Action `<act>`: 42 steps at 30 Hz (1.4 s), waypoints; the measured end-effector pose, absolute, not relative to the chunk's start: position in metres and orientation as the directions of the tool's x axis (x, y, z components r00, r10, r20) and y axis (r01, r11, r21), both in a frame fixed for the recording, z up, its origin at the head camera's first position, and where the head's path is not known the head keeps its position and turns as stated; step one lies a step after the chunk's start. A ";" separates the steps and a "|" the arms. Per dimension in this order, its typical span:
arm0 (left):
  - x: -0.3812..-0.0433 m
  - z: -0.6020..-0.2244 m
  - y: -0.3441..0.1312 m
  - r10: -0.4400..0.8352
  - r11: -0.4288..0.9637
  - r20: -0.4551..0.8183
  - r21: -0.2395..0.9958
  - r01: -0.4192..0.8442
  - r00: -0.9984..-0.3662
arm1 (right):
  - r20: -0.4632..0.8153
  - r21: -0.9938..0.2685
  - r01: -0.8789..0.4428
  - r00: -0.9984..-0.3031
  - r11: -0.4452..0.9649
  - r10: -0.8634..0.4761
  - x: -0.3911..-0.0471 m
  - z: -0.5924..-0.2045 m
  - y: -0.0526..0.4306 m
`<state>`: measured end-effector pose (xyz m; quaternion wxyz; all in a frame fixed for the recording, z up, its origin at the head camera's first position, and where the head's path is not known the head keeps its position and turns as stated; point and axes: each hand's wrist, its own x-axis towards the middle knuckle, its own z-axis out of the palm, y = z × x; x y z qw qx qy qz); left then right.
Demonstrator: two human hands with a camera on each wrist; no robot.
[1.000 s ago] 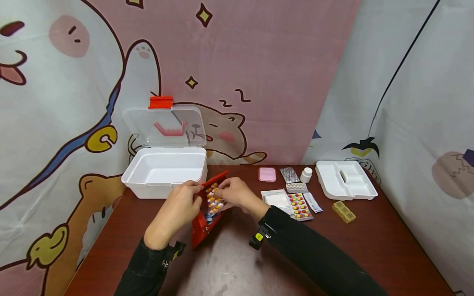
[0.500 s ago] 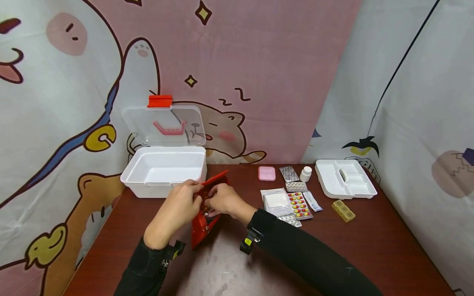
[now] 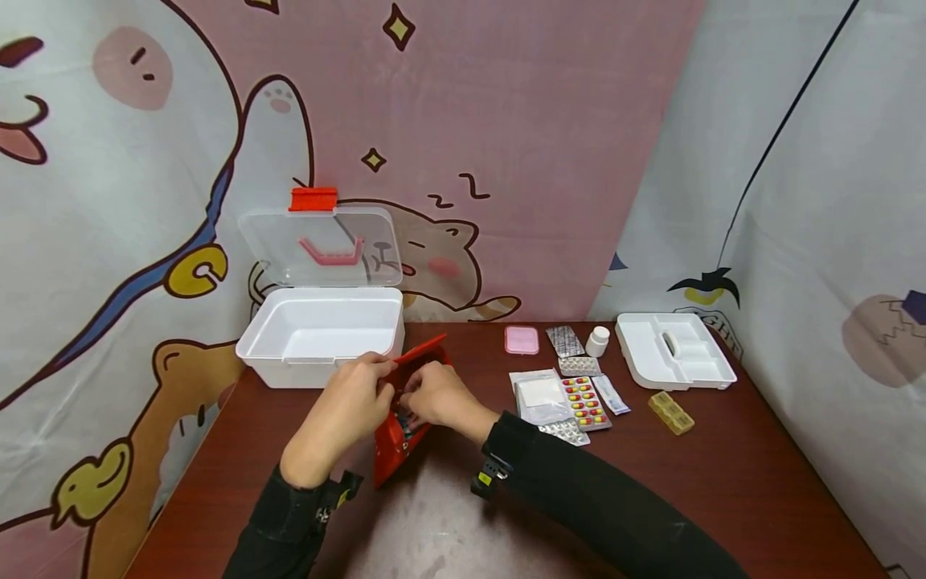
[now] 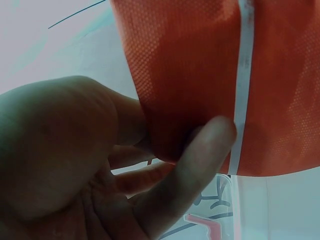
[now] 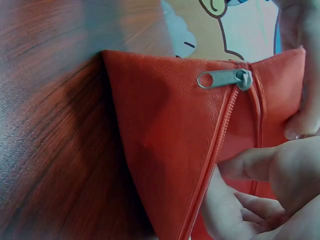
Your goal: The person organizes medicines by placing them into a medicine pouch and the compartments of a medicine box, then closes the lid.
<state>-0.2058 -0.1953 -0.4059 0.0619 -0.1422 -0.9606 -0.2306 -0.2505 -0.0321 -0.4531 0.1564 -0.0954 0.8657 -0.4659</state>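
A red zip pouch (image 3: 391,450) stands tilted on the table with its mouth apart. My left hand (image 3: 354,402) grips its upper edge; in the left wrist view the thumb (image 4: 210,145) lies on the red fabric beside a pale strip. My right hand (image 3: 437,394) reaches into the pouch mouth. In the right wrist view, its fingers (image 5: 220,210) dip inside past the zipper (image 5: 225,115), near the metal zip pull (image 5: 220,79). I cannot tell whether the right fingers hold anything. Most of the pouch's contents are hidden by the hand.
Behind the left hand stands a white lidded box (image 3: 321,338), lid raised. To the right lie a capsule blister pack (image 3: 586,404), gauze packet (image 3: 541,394), silver blister pack (image 3: 566,432), white bottle (image 3: 597,342), pink case (image 3: 522,340), white tray (image 3: 676,351) and yellow pill box (image 3: 671,412).
My right hand has moved left and deeper into the pouch. The orange-and-white capsule pack seen at the mouth is now out of sight. My left hand has kept its place.
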 end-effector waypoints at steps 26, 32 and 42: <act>-0.206 -0.406 -0.196 0.240 0.863 0.191 0.408 0.299 -0.952 | -0.055 -0.610 -0.165 -0.967 0.775 -0.249 -0.275 -0.451 0.096; -0.206 -0.406 -0.195 0.232 0.866 0.181 0.409 0.288 -0.956 | -0.065 -0.471 -0.143 -0.979 0.870 -0.196 -0.291 -0.464 0.142; -0.206 -0.406 -0.194 0.231 0.867 0.182 0.408 0.287 -0.956 | -0.097 -0.317 -0.130 -0.981 0.939 -0.168 -0.291 -0.482 0.172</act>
